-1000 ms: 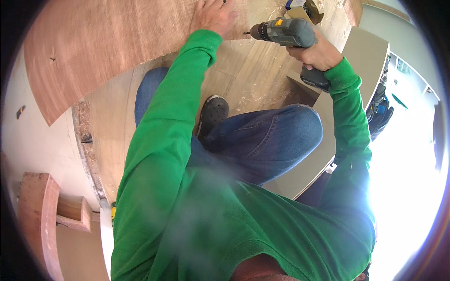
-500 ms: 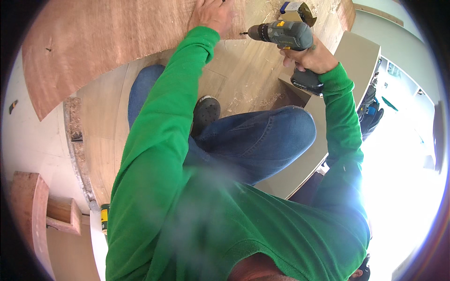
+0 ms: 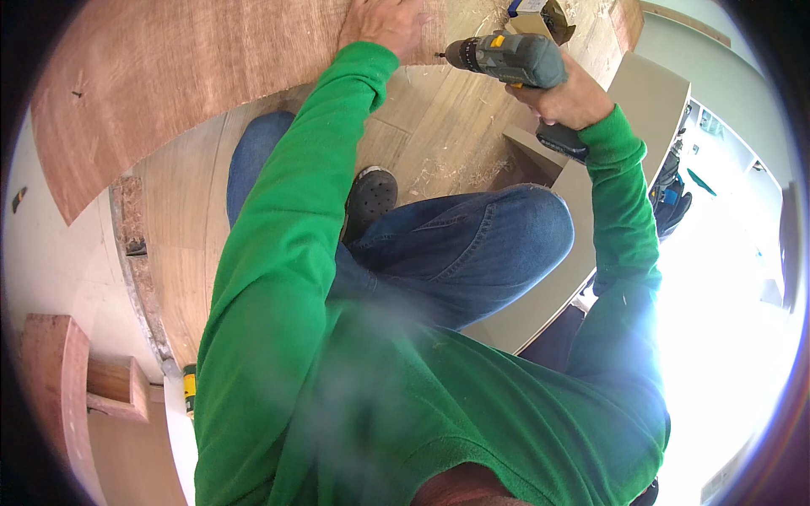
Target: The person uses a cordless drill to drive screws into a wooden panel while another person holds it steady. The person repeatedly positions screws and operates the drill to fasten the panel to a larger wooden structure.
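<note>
My right hand (image 3: 576, 94) is wrapped round the handle of a cordless drill (image 3: 516, 61), whose body is dark grey with a yellow switch on top. Its short bit points left at the right end of a thin reddish plywood panel (image 3: 194, 76); whether the tip touches the wood I cannot tell. My left hand (image 3: 384, 24) lies on the panel close to that end, with its fingertips cut off by the top edge of the view. The drill's dark battery (image 3: 561, 139) shows below my right hand.
An opened small box (image 3: 540, 18) stands beyond the drill. Wood shavings (image 3: 460, 173) are scattered over the plank floor (image 3: 405, 101). A pale board (image 3: 645, 93) stands at my right. Reddish wooden pieces (image 3: 55, 354) are at the lower left. My bent knee (image 3: 540, 223) lies below the drill.
The drill and my right hand have shifted slightly up and right in the view. My left hand stays on the panel, a little higher in the picture.
</note>
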`<state>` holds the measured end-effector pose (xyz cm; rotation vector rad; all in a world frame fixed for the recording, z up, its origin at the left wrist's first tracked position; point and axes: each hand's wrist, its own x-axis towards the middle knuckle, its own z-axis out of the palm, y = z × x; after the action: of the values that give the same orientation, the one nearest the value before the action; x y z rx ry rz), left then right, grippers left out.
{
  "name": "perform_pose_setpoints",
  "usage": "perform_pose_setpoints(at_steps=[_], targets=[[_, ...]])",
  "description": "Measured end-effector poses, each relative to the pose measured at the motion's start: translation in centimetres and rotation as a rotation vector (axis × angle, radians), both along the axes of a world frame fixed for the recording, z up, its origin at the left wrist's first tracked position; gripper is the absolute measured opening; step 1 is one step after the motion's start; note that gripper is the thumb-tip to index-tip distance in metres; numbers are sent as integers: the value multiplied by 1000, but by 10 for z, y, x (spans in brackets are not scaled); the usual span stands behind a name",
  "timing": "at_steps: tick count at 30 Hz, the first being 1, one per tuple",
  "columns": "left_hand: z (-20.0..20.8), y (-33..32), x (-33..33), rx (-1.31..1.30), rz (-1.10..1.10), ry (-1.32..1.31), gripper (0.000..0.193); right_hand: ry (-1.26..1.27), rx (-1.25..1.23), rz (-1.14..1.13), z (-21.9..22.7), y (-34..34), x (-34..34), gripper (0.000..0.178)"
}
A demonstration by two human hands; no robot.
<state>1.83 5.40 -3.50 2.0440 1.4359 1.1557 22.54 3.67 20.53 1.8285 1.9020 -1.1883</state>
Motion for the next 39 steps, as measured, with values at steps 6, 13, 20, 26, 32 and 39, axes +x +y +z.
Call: perform_pose_setpoints(at_steps=[6, 13, 20, 26, 32, 39], targets=[[-2, 0, -2, 15, -21, -30, 29, 12, 68, 115, -7, 0, 1, 37], [1, -2, 0, 2, 1, 23, 27, -29, 42, 55, -14, -6, 9, 40], [1, 0, 2, 50, 16, -14, 28, 1, 71, 83, -18, -3, 8, 40], [5, -2, 0, -2, -9, 10, 27, 13, 63, 115, -20, -1, 11, 37], [7, -3, 1, -32, -24, 0, 25, 31, 135, 143, -38, -4, 27, 38], [-2, 2, -6, 72, -24, -12, 24, 495, -34, -538, -66, -87, 64, 36]])
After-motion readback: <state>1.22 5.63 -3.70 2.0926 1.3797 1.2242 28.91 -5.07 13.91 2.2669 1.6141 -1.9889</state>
